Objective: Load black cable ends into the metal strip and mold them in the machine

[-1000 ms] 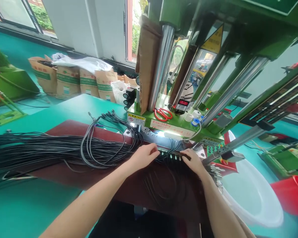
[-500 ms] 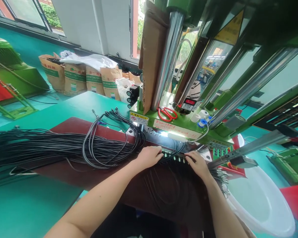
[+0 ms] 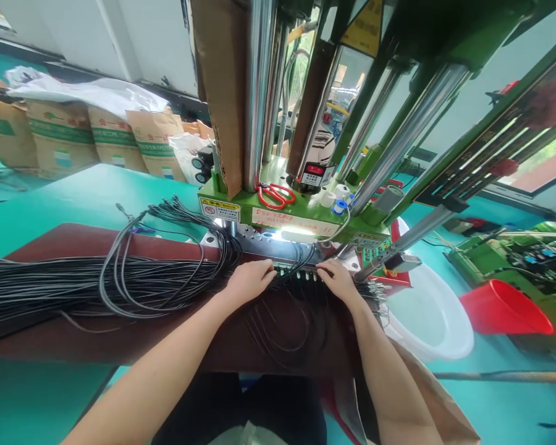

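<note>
Both of my hands are at the front of a green press (image 3: 296, 225), at opposite ends of a narrow mould strip (image 3: 296, 272). My left hand (image 3: 250, 279) closes around the strip's left end, fingers mostly hidden beneath. At the right end, my right hand (image 3: 337, 278) grips with thumb and fingers bent. Several shiny connector ends (image 3: 307, 276) sit in a row between them. Thin black cables (image 3: 301, 256) loop over the strip. Left of my left hand, a thick bundle of black cables (image 3: 162, 281) lies on a brown board (image 3: 65, 238).
Red-handled scissors (image 3: 277, 196) rest on the press ledge. Metal-tipped cable ends (image 3: 377, 289) lie right of my right hand, near a white tub (image 3: 463, 337) and a red bucket (image 3: 507, 307). Paper sacks (image 3: 62, 139) stand behind the green table (image 3: 97, 191). Steel columns (image 3: 259, 93) rise above.
The view has swung to the right, so everything appears further left and the red bucket shows more fully. Both hands keep their places at the strip's ends.
</note>
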